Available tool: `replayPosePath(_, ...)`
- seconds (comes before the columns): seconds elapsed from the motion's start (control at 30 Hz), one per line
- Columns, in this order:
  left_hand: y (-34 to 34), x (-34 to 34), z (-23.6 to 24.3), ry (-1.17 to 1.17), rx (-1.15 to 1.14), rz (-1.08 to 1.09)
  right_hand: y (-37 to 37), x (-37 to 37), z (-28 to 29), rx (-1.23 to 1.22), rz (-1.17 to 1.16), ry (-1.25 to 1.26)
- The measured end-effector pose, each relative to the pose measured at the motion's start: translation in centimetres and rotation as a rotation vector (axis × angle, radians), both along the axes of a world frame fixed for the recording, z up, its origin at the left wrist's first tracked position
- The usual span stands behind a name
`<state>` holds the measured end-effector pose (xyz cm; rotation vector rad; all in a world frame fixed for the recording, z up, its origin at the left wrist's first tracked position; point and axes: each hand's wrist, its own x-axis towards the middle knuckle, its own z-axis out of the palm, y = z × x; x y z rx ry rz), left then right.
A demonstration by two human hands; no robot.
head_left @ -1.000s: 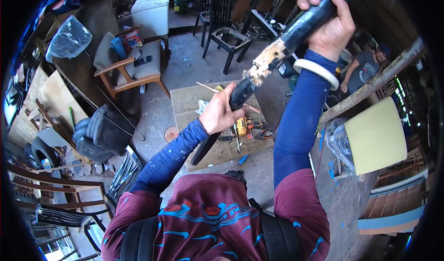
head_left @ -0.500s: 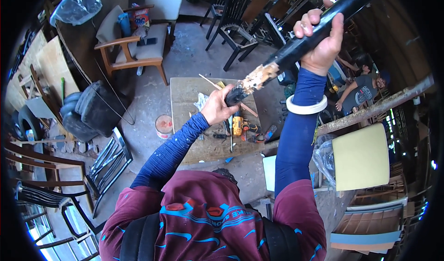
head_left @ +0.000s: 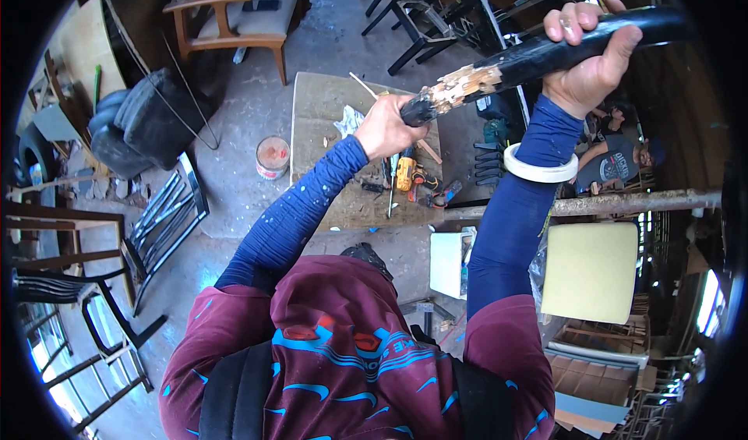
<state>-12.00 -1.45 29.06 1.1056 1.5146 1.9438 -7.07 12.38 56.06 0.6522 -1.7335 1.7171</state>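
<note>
Both hands hold a long black-painted wooden bar (head_left: 467, 88) above the work table. A patch near its left end is stripped to splintered, pale wood. My left hand (head_left: 387, 126) is closed round that left end. Higher up, my right hand (head_left: 586, 64) wraps the bar, thumb on the near side and fingertips over the far side. A roll of pale tape (head_left: 541, 173) rings my right forearm like a bracelet. Below the left hand, a yellow-and-black power drill (head_left: 404, 173) and a screwdriver (head_left: 390, 197) lie on the table, partly overlapped by other small tools.
The wooden table (head_left: 312, 101) carries a crumpled cloth (head_left: 349, 120) and thin sticks. A paint can (head_left: 273, 157) stands left of it. Around are an armchair (head_left: 234, 19), black chair frames (head_left: 167, 222), a yellow padded panel (head_left: 590, 272), a pole (head_left: 623, 201) and another person (head_left: 614, 165).
The bar has swung from a steep slant to a flatter one, and its far end has gone right. My right hand has moved right; my left has risen slightly. The view has shifted.
</note>
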Motion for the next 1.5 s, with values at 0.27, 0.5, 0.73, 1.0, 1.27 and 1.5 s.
replayPosePath(0.27,0.8,-0.5,0.0,0.011,0.11,-0.117,0.2,-0.8,1.0,-0.021,0.1,-0.152)
replayPosePath(0.5,2.7,-3.8,-0.3,-0.085,-0.069,-0.381,-3.1,-1.9,-1.4,-0.146,-0.352,-0.165)
replayPosePath(0.73,5.2,-1.0,3.6,0.017,0.038,-0.204,0.1,0.6,-0.2,-0.276,-0.501,-0.126)
replayPosePath(1.0,5.0,-0.3,2.4,0.073,0.012,-0.124,-2.2,0.7,-1.7,-0.06,-0.383,-0.088)
replayPosePath(1.27,2.4,-0.5,2.8,0.064,0.103,0.037,-2.4,-0.1,-1.8,-0.132,-0.35,-0.022)
replayPosePath(1.5,4.6,-1.3,4.1,0.004,0.114,0.118,-1.0,-1.0,0.3,-0.038,-0.41,0.042)
